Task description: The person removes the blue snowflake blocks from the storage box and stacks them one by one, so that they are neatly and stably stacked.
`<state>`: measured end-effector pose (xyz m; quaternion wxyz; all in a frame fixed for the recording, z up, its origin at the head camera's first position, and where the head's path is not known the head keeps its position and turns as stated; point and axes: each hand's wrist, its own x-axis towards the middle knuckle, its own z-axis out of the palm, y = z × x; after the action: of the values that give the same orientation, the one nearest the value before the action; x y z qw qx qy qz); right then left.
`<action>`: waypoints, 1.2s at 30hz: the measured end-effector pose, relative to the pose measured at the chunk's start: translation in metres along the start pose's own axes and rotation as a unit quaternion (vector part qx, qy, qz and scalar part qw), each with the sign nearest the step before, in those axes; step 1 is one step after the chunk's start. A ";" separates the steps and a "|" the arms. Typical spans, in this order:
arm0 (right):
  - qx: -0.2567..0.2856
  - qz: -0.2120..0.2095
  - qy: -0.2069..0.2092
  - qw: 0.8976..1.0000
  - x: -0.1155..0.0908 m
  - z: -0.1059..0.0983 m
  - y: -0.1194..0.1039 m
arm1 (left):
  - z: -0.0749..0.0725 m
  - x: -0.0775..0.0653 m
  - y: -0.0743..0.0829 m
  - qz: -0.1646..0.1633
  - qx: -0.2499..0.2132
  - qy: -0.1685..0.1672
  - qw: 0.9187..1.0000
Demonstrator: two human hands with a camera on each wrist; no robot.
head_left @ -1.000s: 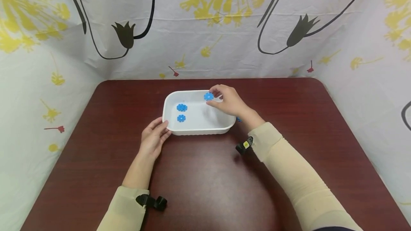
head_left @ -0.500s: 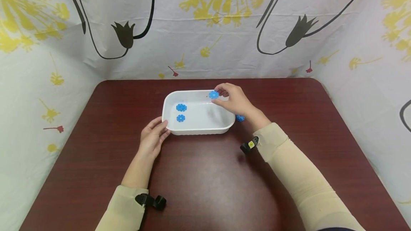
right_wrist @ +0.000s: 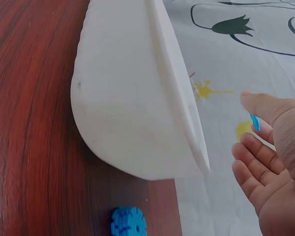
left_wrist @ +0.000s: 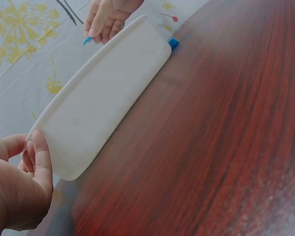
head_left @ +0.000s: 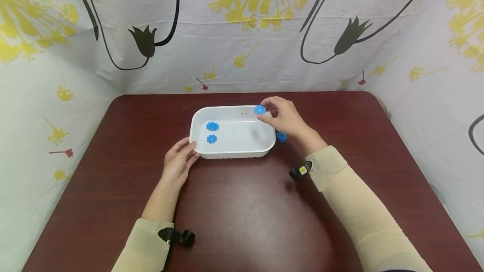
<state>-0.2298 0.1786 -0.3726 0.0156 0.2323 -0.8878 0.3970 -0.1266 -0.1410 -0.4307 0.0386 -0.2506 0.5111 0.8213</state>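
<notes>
My right grip (head_left: pixel 282 116) pinches the blue disc (head_left: pixel 259 110), likely light, stiff, best held by its rim; left grip (head_left: pixel 178 162) holds the white tray (head_left: pixel 234 155).

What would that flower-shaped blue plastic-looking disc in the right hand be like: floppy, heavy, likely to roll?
The blue disc probably stays stiff: seen edge-on, it shows no obvious sag. Being thin, it is likely light for the right hand pinching it. Its notched edge would probably make rolling bumpy.

sleeves (head_left: pixel 364 207): beige | wrist bands (head_left: pixel 177 236): black | right band: yellow patch (head_left: pixel 303 170)
</notes>
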 end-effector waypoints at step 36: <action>-0.001 0.054 0.035 0.998 -0.034 -0.015 0.060 | 0.000 0.001 -0.001 0.000 -0.005 -0.003 1.000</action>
<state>-0.2269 0.2380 -0.4113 0.0250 0.1699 -0.8984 0.4043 -0.1268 -0.1410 -0.4321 0.0389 -0.2488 0.5066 0.8246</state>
